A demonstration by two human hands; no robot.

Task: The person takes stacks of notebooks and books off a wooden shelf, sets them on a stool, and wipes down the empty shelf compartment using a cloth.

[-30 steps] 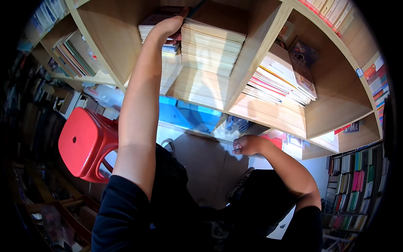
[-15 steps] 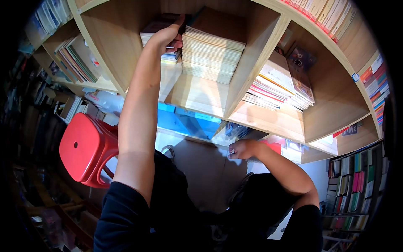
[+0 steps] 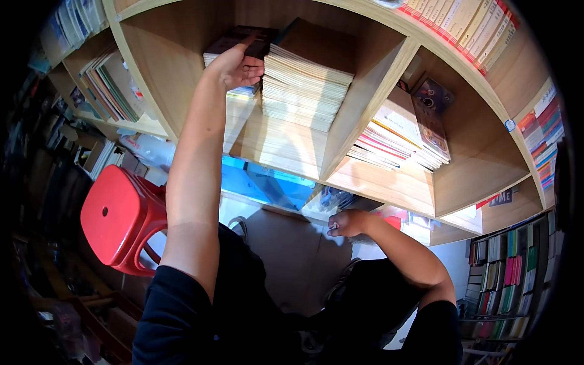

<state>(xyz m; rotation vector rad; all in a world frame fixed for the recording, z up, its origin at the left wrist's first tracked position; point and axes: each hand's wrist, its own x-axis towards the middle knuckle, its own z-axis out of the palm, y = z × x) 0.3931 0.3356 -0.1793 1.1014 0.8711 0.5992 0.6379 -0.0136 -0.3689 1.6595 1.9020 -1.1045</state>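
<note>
In the upper middle cubby, my left hand [image 3: 236, 68] lies against the front of a shorter book stack with a dark cover [image 3: 258, 36]. Its fingers are stretched out toward the neighbouring tall stack of books [image 3: 298, 88]; the thumb points up over the dark cover. That tall stack has pale page edges and a brown top cover. Lower down, my right hand [image 3: 348, 222] hovers in front of the shelf's lower edge with its fingers curled. A small whitish bit shows at these fingers, too small to name.
A wooden shelf unit [image 3: 371, 106] spans the view. Its right cubby holds leaning booklets [image 3: 389, 131]. A red stool [image 3: 112, 216] stands at left. Blue boxes [image 3: 261, 182] sit below the shelf, and a packed bookcase [image 3: 508, 267] is at lower right.
My left hand's fingers have straightened and show more fully beside the tall stack. My right hand stays curled in nearly the same place. The view has shifted slightly.
</note>
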